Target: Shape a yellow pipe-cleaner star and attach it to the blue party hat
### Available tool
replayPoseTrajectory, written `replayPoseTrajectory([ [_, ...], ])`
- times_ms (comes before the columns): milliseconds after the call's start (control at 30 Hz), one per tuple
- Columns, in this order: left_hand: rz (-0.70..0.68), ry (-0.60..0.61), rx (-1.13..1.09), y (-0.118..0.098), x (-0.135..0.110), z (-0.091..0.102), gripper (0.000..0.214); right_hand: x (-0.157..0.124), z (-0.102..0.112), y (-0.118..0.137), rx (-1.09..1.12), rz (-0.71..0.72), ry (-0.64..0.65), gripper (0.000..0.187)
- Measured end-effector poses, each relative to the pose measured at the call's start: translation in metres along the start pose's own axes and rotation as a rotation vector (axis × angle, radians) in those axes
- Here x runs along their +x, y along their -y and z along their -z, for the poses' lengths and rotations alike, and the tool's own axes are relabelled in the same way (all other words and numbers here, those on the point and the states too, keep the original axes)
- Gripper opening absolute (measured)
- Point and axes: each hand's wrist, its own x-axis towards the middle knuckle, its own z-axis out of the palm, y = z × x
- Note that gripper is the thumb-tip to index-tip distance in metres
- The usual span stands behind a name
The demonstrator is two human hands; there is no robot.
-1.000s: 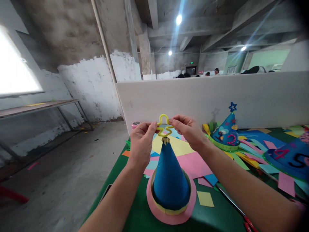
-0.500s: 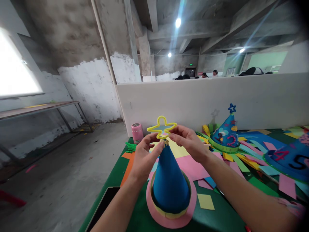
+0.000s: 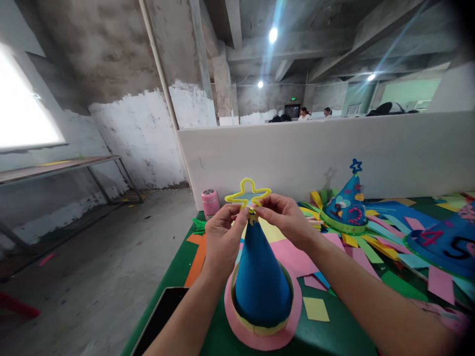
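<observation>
A blue paper cone hat (image 3: 261,279) with a pink brim stands on the green table (image 3: 336,336) in front of me. A yellow pipe-cleaner star (image 3: 248,193) sits at its tip. My left hand (image 3: 222,237) pinches the star's lower left side, fingers closed. My right hand (image 3: 284,217) pinches the star's base from the right, just above the cone's tip.
A finished blue hat (image 3: 347,200) with a blue star stands at the right among coloured paper strips. A pink cup (image 3: 210,203) is at the table's far left corner. A dark phone (image 3: 159,319) lies near the left edge. A white partition (image 3: 334,148) runs behind; people sit beyond it.
The star was turned from a twisted, edge-on shape to face me flat. Both hands slid down to pinch its base at the cone's tip. The view tilted, showing the phone and pink cup.
</observation>
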Motion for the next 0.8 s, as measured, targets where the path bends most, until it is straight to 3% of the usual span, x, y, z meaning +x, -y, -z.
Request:
replayPoseTrajectory([
  [500,-0.009,0.018,0.04,0.004,0.002,0.001,0.011,0.001,0.003,-0.001,-0.059,0.018,0.022,0.005],
  [800,0.09,0.019,-0.012,0.004,-0.004,0.009,0.023,-0.009,0.008,0.002,-0.102,-0.041,-0.004,0.014],
])
